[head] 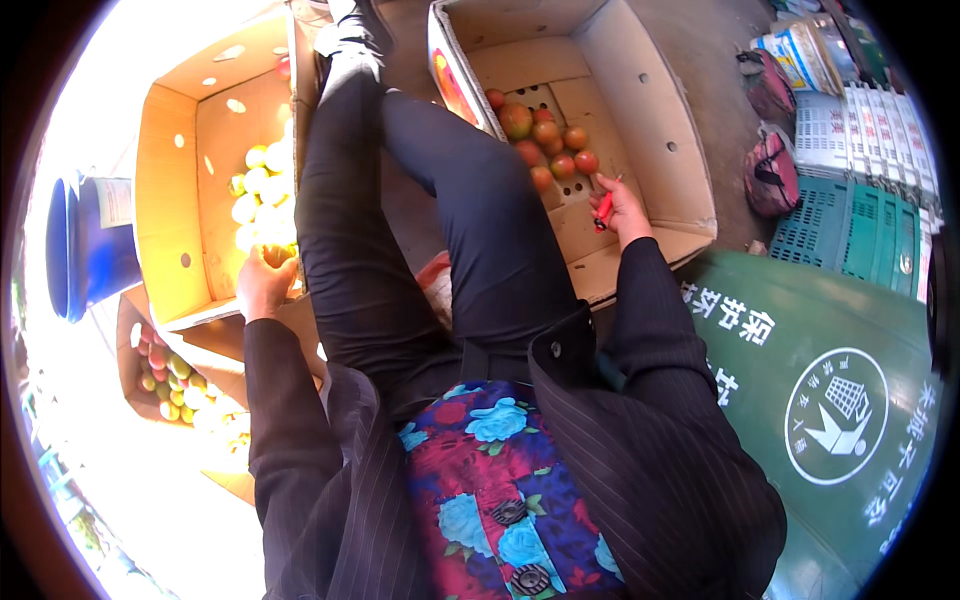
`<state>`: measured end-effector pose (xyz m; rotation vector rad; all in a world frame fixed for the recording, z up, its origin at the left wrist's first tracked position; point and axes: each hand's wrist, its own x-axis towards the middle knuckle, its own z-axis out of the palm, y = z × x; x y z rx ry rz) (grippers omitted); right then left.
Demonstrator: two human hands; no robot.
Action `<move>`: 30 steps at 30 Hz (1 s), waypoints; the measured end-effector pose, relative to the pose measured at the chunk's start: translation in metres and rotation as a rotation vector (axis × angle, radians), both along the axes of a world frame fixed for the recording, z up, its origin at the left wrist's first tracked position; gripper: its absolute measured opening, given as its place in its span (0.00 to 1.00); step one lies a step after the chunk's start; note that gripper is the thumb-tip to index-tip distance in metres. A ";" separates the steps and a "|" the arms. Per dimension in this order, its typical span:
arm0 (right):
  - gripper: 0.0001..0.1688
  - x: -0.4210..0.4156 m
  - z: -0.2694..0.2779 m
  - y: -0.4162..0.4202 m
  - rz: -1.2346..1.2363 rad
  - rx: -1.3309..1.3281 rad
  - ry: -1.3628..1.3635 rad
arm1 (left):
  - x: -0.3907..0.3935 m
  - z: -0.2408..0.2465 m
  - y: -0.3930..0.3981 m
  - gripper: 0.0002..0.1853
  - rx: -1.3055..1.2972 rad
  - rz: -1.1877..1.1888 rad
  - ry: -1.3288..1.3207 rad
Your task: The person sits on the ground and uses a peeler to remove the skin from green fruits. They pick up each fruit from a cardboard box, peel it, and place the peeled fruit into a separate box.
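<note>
My left hand [268, 283] reaches into the cardboard box on my left [169, 210], its fingers around a yellow-green tomato [280, 256]. Beyond it, pale tomatoes [256, 180] lie in strong sunlight, partly washed out. In my right hand [627, 213] is a small red-handled tool [605, 205]; its tip is too small to make out. That hand is over the near end of the cardboard box on my right [641, 150]. Several red tomatoes [545, 133] are gathered along that box's left side, just past my fingertips.
My legs [480, 217] lie between the boxes. Another carton of tomatoes [161, 375] sits at lower left, near a blue bin [105, 236]. On the right are a green bin bearing writing [750, 375], green plastic crates [844, 225], white crates [862, 139] and a bucket [802, 60].
</note>
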<state>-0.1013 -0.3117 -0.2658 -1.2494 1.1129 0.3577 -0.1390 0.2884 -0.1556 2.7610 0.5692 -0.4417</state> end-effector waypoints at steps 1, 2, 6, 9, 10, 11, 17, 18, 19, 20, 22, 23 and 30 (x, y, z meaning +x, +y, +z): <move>0.25 0.006 -0.005 -0.002 -0.013 -0.053 -0.003 | -0.002 -0.003 0.004 0.26 0.000 0.010 -0.041; 0.25 0.010 -0.008 -0.007 0.022 -0.081 0.009 | -0.006 -0.009 0.007 0.25 0.001 0.021 -0.083; 0.23 0.025 -0.027 -0.011 0.181 -0.242 0.045 | -0.013 -0.012 0.011 0.22 0.057 0.065 -0.182; 0.24 0.030 -0.057 -0.046 0.197 -0.557 0.039 | 0.003 -0.013 0.000 0.20 0.078 0.064 -0.235; 0.26 0.032 -0.062 -0.049 0.191 -0.613 0.022 | 0.003 -0.014 -0.001 0.18 0.068 0.071 -0.251; 0.28 0.033 -0.068 -0.050 0.181 -0.670 0.006 | 0.005 -0.016 -0.001 0.17 0.057 0.075 -0.267; 0.27 0.067 -0.047 0.000 0.380 -0.579 -0.006 | -0.015 -0.014 0.007 0.13 0.040 0.140 -0.261; 0.24 0.069 -0.054 0.001 0.381 -0.552 -0.048 | -0.018 -0.014 0.007 0.13 -0.004 0.159 -0.283; 0.22 0.068 -0.067 -0.007 0.371 -0.532 -0.089 | -0.014 -0.008 0.002 0.13 -0.007 0.169 -0.249; 0.19 0.068 -0.079 -0.014 0.363 -0.509 -0.129 | -0.010 -0.002 -0.002 0.13 -0.009 0.179 -0.214; 0.15 0.054 -0.122 -0.067 0.326 -0.792 -0.162 | 0.009 -0.010 -0.002 0.17 -0.043 0.151 -0.157; 0.13 0.048 -0.132 -0.084 0.304 -0.931 -0.174 | 0.017 -0.018 -0.002 0.17 -0.065 0.134 -0.176; 0.12 0.036 -0.049 -0.012 -0.026 -0.235 -0.146 | -0.008 -0.004 0.001 0.18 -0.045 0.246 -0.151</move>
